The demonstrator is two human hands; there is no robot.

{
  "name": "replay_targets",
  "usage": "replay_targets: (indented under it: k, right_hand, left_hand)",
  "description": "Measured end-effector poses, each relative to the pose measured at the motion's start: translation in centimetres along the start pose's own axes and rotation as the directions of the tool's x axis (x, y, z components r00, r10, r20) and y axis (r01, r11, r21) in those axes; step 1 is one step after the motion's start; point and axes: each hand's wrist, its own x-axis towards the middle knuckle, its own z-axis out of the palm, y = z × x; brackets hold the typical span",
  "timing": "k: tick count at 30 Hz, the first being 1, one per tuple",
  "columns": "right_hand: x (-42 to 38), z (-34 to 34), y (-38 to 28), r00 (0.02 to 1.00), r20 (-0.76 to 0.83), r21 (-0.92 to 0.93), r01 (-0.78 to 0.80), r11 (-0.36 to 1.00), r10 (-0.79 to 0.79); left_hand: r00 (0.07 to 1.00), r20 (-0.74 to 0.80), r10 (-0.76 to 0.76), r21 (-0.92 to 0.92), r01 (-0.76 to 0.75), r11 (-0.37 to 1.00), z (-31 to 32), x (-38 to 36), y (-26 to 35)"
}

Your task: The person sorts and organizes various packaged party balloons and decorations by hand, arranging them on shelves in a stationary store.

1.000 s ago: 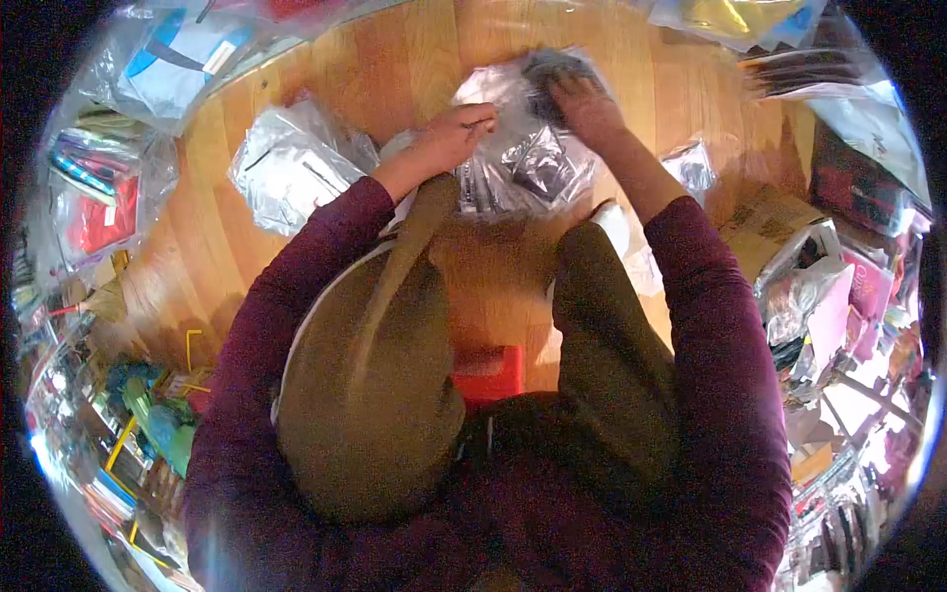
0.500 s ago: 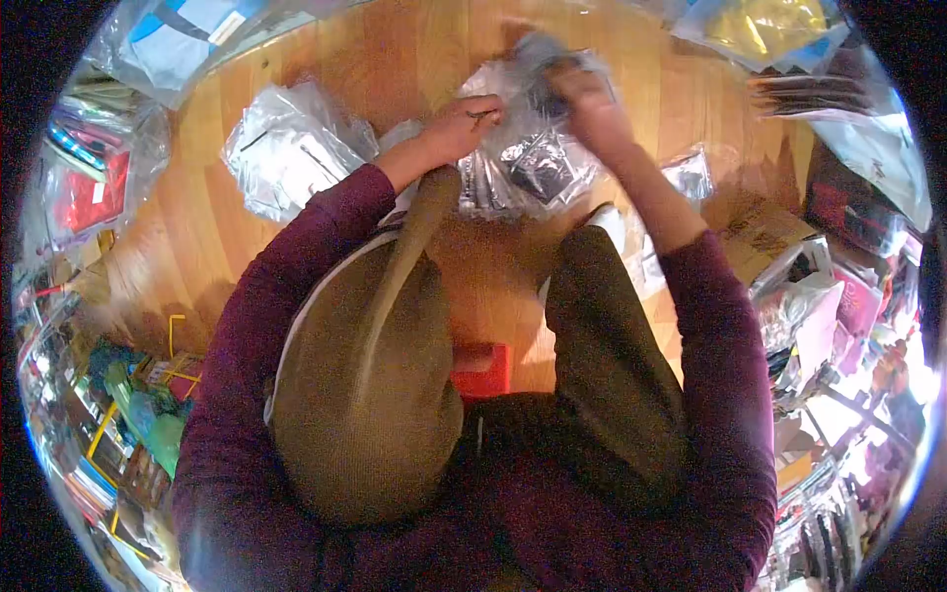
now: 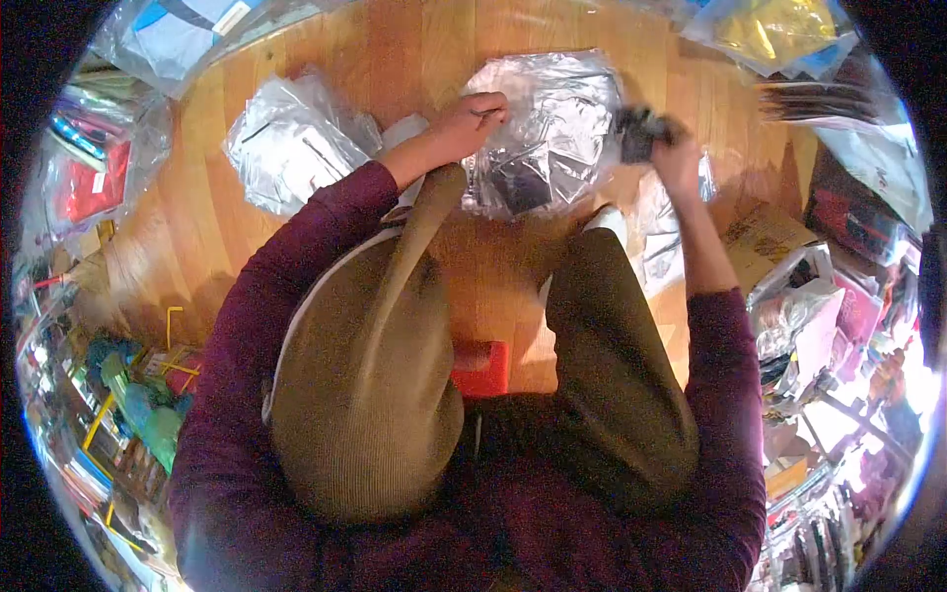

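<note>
My left hand (image 3: pixel 472 125) is closed at the left edge of a pile of clear plastic packets (image 3: pixel 547 123) on the wooden floor. A small dark thing shows between its fingers, too small to name. To the right of the pile, my right hand (image 3: pixel 675 153) grips a dark packet (image 3: pixel 641 135), blurred by motion. Left of my left hand lies another heap of clear packets (image 3: pixel 291 143). More shiny packets (image 3: pixel 661 232) lie below my right hand, beside my knee.
A red object (image 3: pixel 481 369) is on the floor between my legs. Bagged goods (image 3: pixel 94 173) line the left side. A cardboard box (image 3: pixel 764 242) and stacked dark packets (image 3: pixel 819 102) stand at the right, with a yellow item in plastic (image 3: pixel 779 30) behind.
My right hand has moved right, off the pile, with the dark packet in it. The pile's top now shows uncovered. My left hand has barely moved.
</note>
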Motion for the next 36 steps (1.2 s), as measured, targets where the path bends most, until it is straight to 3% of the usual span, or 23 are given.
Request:
replay_targets:
  k: [2, 4, 8, 10, 12, 13, 14, 15, 16, 17, 18, 19, 20, 21, 22, 23, 24, 26, 28, 30, 31, 33, 36]
  right_hand:
    - [3.5, -0.1, -1.8, 0.992, -0.091, -0.036, 0.087, 0.996, -0.09]
    - [6.2, 1.2, -2.6, 0.998, 0.01, -0.21, 0.056, 0.976, -0.055]
    - [7.5, 5.2, -1.2, 0.974, 0.223, -0.187, 0.079, 0.979, -0.036]
    - [5.5, 4.7, -2.7, 0.945, 0.321, -0.231, 0.019, 0.973, 0.058]
    - [4.0, 4.0, -1.9, 0.942, 0.329, -0.172, -0.002, 0.985, 0.059]
    - [3.4, 3.6, -1.2, 0.909, 0.394, -0.039, -0.129, 0.991, 0.134]
    - [2.9, 3.3, -0.7, 0.865, 0.464, 0.086, -0.261, 0.962, 0.193]
    - [2.6, 2.8, -0.8, 0.867, 0.459, 0.084, -0.259, 0.962, 0.193]
    - [2.2, 2.3, -1.0, 0.866, 0.477, 0.33, -0.336, 0.882, 0.151]
    - [1.9, 1.9, -1.2, 0.868, 0.486, 0.551, -0.397, 0.734, 0.104]
    - [1.7, 1.3, -2.0, 0.868, 0.485, 0.553, -0.396, 0.733, 0.103]
    - [1.7, 0.5, -3.1, 0.823, 0.558, 0.607, -0.493, 0.624, 0.107]
    - [1.7, 0.2, -3.9, 0.775, 0.625, 0.642, -0.58, 0.502, 0.095]
    - [1.8, 0.3, -4.2, 0.779, 0.62, 0.648, -0.575, 0.5, 0.093]
    - [1.9, 0.6, -4.5, 0.782, 0.623, 0.701, -0.576, 0.42, 0.032]
    - [1.8, 1.0, -4.7, 0.782, 0.622, 0.744, -0.58, 0.333, -0.027]
    - [1.6, 1.5, -5.0, 0.783, 0.622, 0.745, -0.581, 0.326, -0.026]
    - [1.4, 2.5, -5.5, 0.785, 0.613, 0.767, -0.564, 0.306, -0.092]
    - [0.8, 3.3, -5.5, 0.754, 0.656, 0.74, -0.632, 0.228, -0.039]
    - [0.1, 4.7, -4.8, 0.739, 0.665, 0.746, -0.665, 0.04, -0.106]
    - [-0.2, 4.9, -5.0, 0.731, 0.68, 0.733, -0.68, 0.025, -0.053]
    - [-0.5, 4.8, -6.0, 0.725, 0.685, 0.726, -0.687, -0.011, -0.066]
    - [-0.6, 5.2, -6.6, 0.729, 0.68, 0.732, -0.681, 0.008, -0.078]
  left_hand:
    - [0.999, -0.045, 0.025, 0.001, -0.025, 1.0, 0.6, 0.0, -0.1]
    - [0.995, -0.082, 0.058, 0.007, -0.058, 0.998, 0.8, 0.4, -0.5]
    - [0.999, -0.046, 0.013, -0.034, -0.014, 0.999, 0.7, 0.4, -1.0]
    - [0.999, -0.048, -0.005, -0.052, 0.003, 0.999, 0.6, 0.2, -1.5]
    - [0.995, -0.098, 0.005, -0.266, -0.031, 0.963, 0.8, 0.5, -2.3]
    - [0.995, -0.097, 0.008, -0.267, -0.033, 0.963, -0.1, 0.6, -1.1]
    - [0.998, -0.053, -0.034, -0.127, 0.027, 0.992, -1.4, 0.8, 0.0]
    - [0.997, -0.017, -0.081, 0.018, 0.081, 0.997, -2.8, 1.1, 1.6]
    - [0.997, -0.021, -0.077, 0.017, 0.077, 0.997, -4.0, 1.4, 2.9]
    - [0.998, -0.05, 0.04, 0.052, -0.037, 0.998, -5.0, 1.5, 4.1]
    - [0.985, -0.071, 0.155, 0.089, -0.148, 0.985, -5.8, 1.5, 5.2]
    - [0.986, -0.066, 0.155, 0.091, -0.149, 0.985, -6.2, 1.6, 6.2]
    - [0.997, -0.048, 0.062, 0.012, -0.061, 0.998, -6.3, 1.9, 7.3]
    - [0.999, -0.025, -0.029, -0.063, 0.027, 0.998, -6.2, 2.2, 8.1]
    - [0.999, -0.022, -0.026, -0.057, 0.024, 0.998, -5.6, 2.6, 8.6]
    - [0.954, 0.136, -0.267, -0.202, 0.291, 0.935, -4.7, 2.8, 9.1]
    - [0.829, 0.32, -0.459, -0.293, 0.547, 0.784, -3.9, 2.8, 9.5]
    - [0.828, 0.294, -0.477, -0.247, 0.548, 0.799, -1.6, 1.1, 10.4]
    - [0.831, 0.268, -0.487, -0.201, 0.543, 0.816, -0.1, 0.3, 9.7]
    - [0.811, 0.294, -0.507, -0.248, 0.577, 0.779, 1.1, -0.3, 8.4]
    - [0.809, 0.294, -0.509, -0.247, 0.579, 0.777, 1.7, -0.4, 7.6]
    - [0.975, -0.018, -0.223, 0.038, 0.224, 0.974, 2.2, 0.2, 7.2]
    - [0.958, 0.037, -0.285, -0.059, 0.287, 0.956, 1.9, 0.8, 8.4]
